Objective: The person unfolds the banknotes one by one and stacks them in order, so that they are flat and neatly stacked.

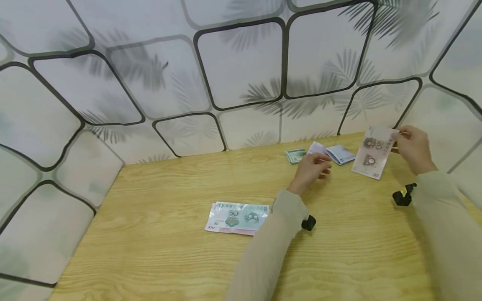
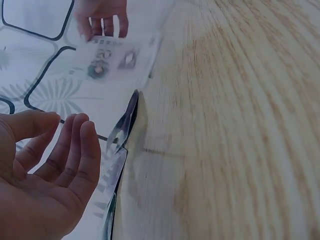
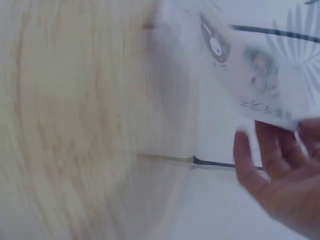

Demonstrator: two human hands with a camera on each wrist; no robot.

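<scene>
Up at the far right of the table, my right hand (image 1: 414,148) pinches a pale, brownish-printed banknote (image 1: 370,154) by its upper edge, clear of the table. The right wrist view shows the same banknote (image 3: 255,75) hanging from the thumb and fingertips of the right hand (image 3: 285,180). My left hand (image 1: 309,172) holds nothing; its fingers are loosely bent in the left wrist view, thumb apart from them. Just behind it lie a pale purple folded banknote (image 1: 317,148), a bluish folded banknote (image 1: 340,154) and a green folded banknote (image 1: 295,156).
A flat pile of banknotes (image 1: 237,217), a green 50 over a pinkish one, lies mid-table, partly behind the left sleeve (image 1: 278,234). The wooden table (image 1: 150,251) meets a patterned wall covering (image 1: 244,62) at its back. Black wrist devices (image 1: 403,196) sit below both hands.
</scene>
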